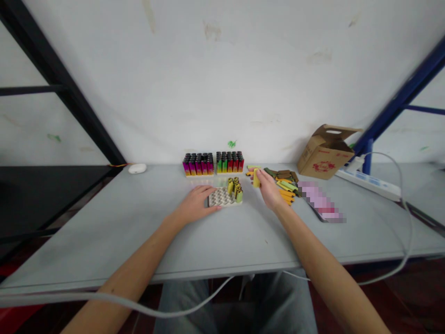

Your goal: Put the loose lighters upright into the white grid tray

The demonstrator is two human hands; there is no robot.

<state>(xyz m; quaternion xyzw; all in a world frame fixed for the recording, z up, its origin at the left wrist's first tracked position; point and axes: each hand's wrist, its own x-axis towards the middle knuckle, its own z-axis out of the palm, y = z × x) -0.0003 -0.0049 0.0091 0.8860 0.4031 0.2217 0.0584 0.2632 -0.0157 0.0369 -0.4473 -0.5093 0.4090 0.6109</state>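
Observation:
My right hand (267,189) pinches an upright yellow lighter (256,178) between its fingers and thumb, just right of a pale perforated lighter tray (219,197). My left hand (196,203) rests flat against that tray's left edge, with its fingertips on the tray. Several yellow-green lighters (235,187) stand upright in the tray's right end. Behind it stand two blocks of multicoloured lighters (198,164) (230,162). To the right of my right hand lies a heap of loose yellow, orange and olive lighters (283,184).
The grey table (139,232) has a cardboard box (325,152) at back right, beside a white power strip (368,184). A pixelated flat object (321,202) lies right of the heap. A white oval object (137,168) sits back left. Metal shelf frames flank the table.

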